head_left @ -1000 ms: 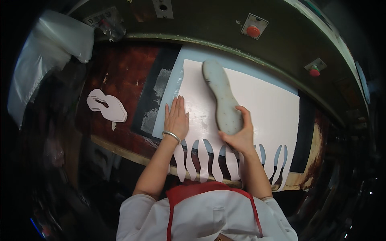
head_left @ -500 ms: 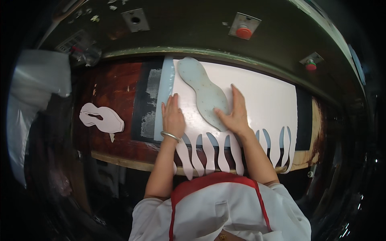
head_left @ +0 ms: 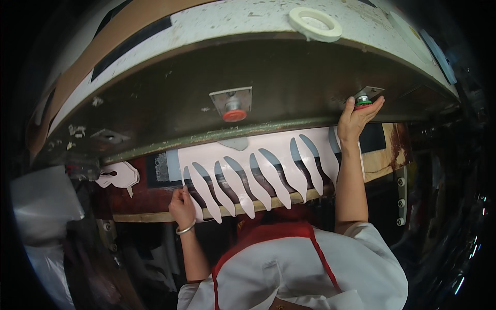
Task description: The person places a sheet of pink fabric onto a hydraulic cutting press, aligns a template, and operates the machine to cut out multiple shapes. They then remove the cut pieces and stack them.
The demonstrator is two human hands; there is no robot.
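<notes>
My right hand (head_left: 355,118) reaches up to the right end of the big dark press head (head_left: 289,77), its fingertips on a green button (head_left: 363,101). My left hand (head_left: 182,206) pinches the near left corner of a white sheet (head_left: 268,155) with several long wavy strips cut out of its near edge. The sheet lies on the wooden bed (head_left: 382,160) under the head. Only a grey sliver of the cutting die (head_left: 235,143) shows beneath the head's front edge.
A red button (head_left: 234,114) sits on the head's front face. A roll of white tape (head_left: 315,23) lies on top of the head. A white cut-out scrap (head_left: 119,175) lies at the bed's left, with a clear plastic bag (head_left: 44,206) further left.
The press head has come over the sheet and covers the die. My right hand left the die and went up to the green button. My left hand slid to the sheet's near left corner.
</notes>
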